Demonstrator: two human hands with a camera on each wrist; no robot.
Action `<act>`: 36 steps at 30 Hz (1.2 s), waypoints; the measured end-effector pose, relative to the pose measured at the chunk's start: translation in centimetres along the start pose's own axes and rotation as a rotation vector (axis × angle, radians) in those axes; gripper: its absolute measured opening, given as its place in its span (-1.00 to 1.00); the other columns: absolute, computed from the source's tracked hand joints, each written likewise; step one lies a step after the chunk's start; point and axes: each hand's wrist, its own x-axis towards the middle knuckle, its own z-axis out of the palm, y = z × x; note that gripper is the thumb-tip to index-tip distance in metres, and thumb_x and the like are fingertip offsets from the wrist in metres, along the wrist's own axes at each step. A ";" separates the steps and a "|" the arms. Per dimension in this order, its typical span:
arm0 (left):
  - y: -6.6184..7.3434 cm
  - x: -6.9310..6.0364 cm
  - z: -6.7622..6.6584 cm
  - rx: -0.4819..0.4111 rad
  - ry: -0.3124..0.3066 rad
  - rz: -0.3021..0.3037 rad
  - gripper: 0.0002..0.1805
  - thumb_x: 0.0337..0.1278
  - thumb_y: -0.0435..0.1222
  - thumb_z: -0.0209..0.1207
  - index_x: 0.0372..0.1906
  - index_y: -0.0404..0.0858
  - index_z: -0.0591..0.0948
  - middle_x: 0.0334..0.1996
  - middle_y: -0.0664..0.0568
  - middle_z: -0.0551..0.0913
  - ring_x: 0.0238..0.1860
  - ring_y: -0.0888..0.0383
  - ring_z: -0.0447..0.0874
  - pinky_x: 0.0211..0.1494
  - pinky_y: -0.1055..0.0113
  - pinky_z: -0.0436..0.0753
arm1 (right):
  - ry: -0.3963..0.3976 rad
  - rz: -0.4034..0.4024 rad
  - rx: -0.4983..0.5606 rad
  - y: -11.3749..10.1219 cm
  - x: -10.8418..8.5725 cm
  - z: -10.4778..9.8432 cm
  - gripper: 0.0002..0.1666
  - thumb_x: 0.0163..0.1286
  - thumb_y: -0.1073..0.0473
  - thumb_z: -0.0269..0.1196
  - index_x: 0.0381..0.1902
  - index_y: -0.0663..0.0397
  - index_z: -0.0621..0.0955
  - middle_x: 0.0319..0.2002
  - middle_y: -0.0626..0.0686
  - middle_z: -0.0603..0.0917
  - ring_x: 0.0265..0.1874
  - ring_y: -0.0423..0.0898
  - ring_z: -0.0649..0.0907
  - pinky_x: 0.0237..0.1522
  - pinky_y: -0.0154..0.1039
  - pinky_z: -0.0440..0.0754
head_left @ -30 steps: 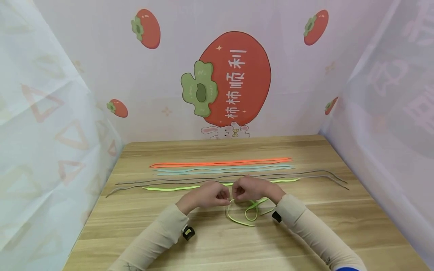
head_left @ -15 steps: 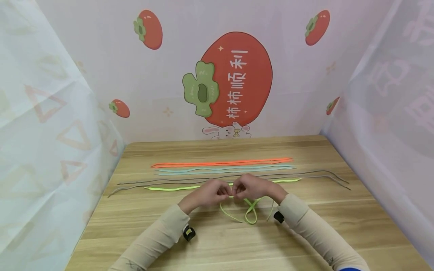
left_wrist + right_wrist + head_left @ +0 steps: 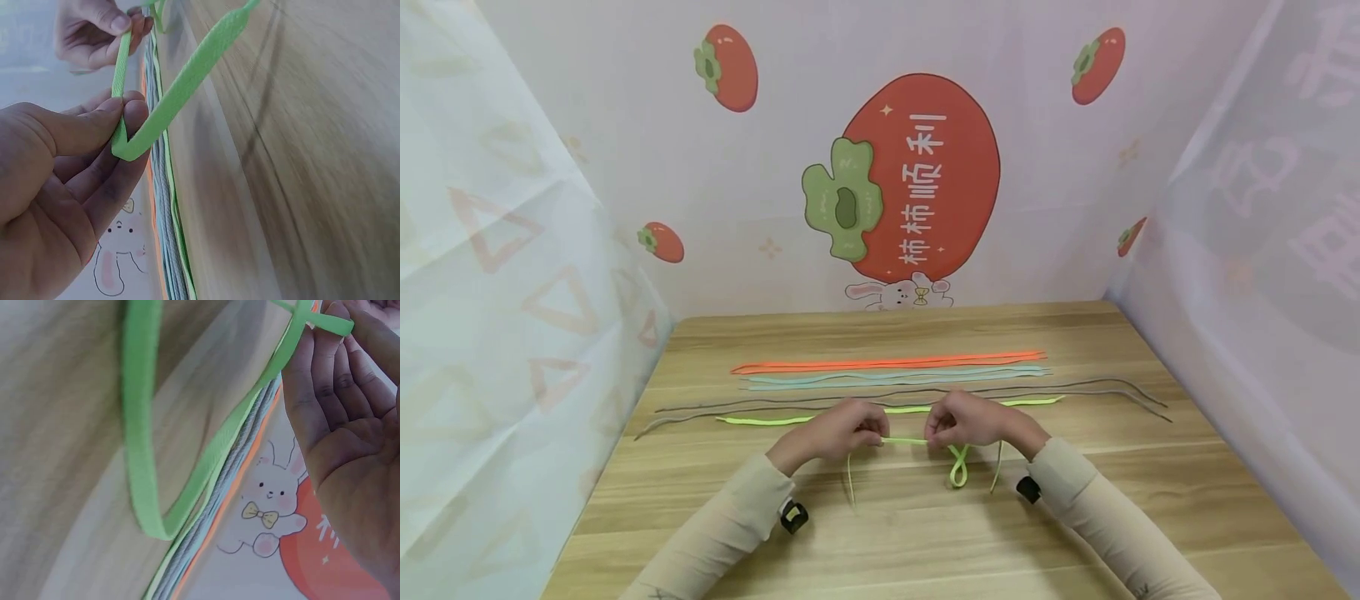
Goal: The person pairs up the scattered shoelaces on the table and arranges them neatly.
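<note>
A yellow-green flat shoelace (image 3: 904, 441) stretches between the two hands above the table. My left hand (image 3: 842, 431) pinches it between thumb and forefinger; in the left wrist view the lace (image 3: 187, 81) folds at the fingertips and its end slants away. My right hand (image 3: 967, 419) pinches the lace a short way to the right. Below the right hand hangs a small twisted loop, and one lace end dangles beside it. In the right wrist view a large bend of lace (image 3: 142, 425) hangs in front of the palm.
Behind the hands, laces lie in rows across the wooden table (image 3: 880, 550): another yellow-green one (image 3: 760, 421), grey ones (image 3: 1097, 385), light blue ones (image 3: 820, 381) and orange ones (image 3: 850, 364). A printed backdrop (image 3: 737, 183) stands at the back, with white sheets on both sides.
The hands were close together and have moved apart, the left one leftward, pulling a straight stretch of lace between them. The hanging loop has become smaller, and one end now dangles under the left hand.
</note>
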 end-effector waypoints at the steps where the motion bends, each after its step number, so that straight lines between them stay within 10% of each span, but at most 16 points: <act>1: -0.1 -0.1 0.0 0.004 -0.003 -0.005 -0.95 0.42 -0.42 0.28 -0.16 -0.29 0.73 -0.24 0.07 0.77 -0.21 0.33 0.69 -0.08 0.42 0.71 | 0.001 0.002 0.005 0.1 -0.1 0.0 -0.93 0.49 0.18 0.37 -0.23 -0.06 0.78 -0.34 -0.13 0.76 -0.42 -0.31 0.63 -0.33 -0.40 0.64; 36: -3.6 -8.4 -4.1 0.016 0.043 -0.100 -0.94 0.41 -0.46 0.26 -0.19 -0.28 0.71 -0.27 -0.01 0.79 -0.22 0.22 0.74 -0.14 0.38 0.70 | 0.052 0.031 -0.018 2.9 -4.8 -0.7 -0.94 0.48 0.15 0.40 -0.23 -0.04 0.78 -0.32 -0.18 0.77 -0.37 -0.34 0.66 -0.26 -0.36 0.71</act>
